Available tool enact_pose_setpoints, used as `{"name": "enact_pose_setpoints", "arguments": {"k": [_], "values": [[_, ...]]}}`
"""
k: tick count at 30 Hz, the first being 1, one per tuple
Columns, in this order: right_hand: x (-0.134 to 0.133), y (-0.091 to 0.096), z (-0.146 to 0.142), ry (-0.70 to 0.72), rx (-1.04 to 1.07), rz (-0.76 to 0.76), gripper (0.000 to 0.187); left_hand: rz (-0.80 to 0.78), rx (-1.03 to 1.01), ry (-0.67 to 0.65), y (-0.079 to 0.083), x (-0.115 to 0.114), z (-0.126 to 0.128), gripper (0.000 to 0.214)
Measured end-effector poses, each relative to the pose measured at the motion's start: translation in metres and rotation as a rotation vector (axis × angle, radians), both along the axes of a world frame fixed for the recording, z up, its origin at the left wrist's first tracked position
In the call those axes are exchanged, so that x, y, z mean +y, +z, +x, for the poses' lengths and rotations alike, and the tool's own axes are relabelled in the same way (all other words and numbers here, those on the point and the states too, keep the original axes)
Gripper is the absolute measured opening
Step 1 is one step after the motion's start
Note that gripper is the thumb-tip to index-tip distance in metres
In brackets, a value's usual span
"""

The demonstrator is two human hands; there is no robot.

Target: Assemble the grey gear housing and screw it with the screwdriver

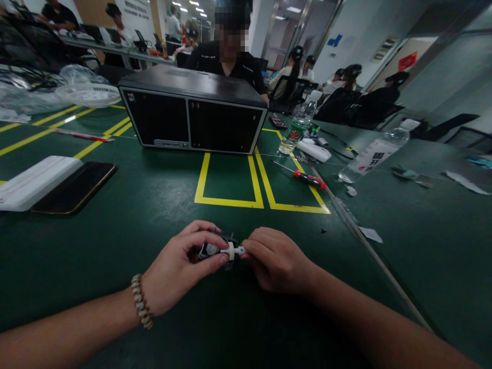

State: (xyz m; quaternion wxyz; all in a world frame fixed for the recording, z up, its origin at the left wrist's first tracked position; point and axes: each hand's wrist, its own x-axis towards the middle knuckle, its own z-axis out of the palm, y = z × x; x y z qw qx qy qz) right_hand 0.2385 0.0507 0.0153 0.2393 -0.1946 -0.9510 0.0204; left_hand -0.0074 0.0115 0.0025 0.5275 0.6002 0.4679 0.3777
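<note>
My left hand [180, 266] is closed around a small dark housing [209, 250] with pale parts in it, just above the green table. From the housing's right side a small white plastic piece [235, 251] sticks out, with a cream ring round it. The fingers of my right hand [274, 259] pinch the outer end of this white piece. Its tip is hidden behind my right fingers. What kind of device the housing belongs to, I cannot make out. A beaded bracelet is on my left wrist.
A black computer case [223, 123] lies across the table. Right of it are a screwdriver [307, 179], a green-labelled bottle [298, 128] and a clear bottle [376, 151]. At left a black phone [77, 189] touches a white box [36, 179]. A person sits behind the case.
</note>
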Motion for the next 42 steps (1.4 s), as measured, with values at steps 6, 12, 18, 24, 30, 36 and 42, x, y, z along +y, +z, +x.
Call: {"name": "enact_pose_setpoints", "arguments": {"k": [6, 12, 18, 24, 30, 36, 42], "values": [[-0.003, 0.0, 0.0, 0.009, -0.018, -0.019, 0.02, 0.047, 0.015, 0.001, 0.001, 0.001, 0.001, 0.011], [-0.004, -0.001, 0.0, 0.014, -0.017, -0.055, 0.018, 0.066, 0.015, -0.012, 0.002, 0.001, 0.0, 0.008], [-0.006, 0.001, -0.001, 0.031, 0.001, -0.118, 0.016, 0.054, 0.01, -0.015, 0.001, 0.001, -0.001, 0.008], [-0.009, 0.003, -0.003, 0.046, 0.015, -0.244, 0.015, 0.062, 0.011, -0.026, 0.001, 0.001, -0.001, 0.008], [-0.013, 0.009, -0.003, 0.006, 0.022, -0.398, 0.016, 0.069, 0.015, -0.035, 0.003, 0.0, 0.0, 0.008], [-0.006, 0.008, -0.004, 0.045, 0.071, -0.377, 0.017, 0.009, -0.038, -0.013, 0.002, 0.003, 0.0, 0.018], [0.0, 0.003, -0.001, 0.016, 0.099, 0.004, 0.018, -0.054, -0.112, -0.019, 0.002, 0.004, -0.001, 0.032]]}}
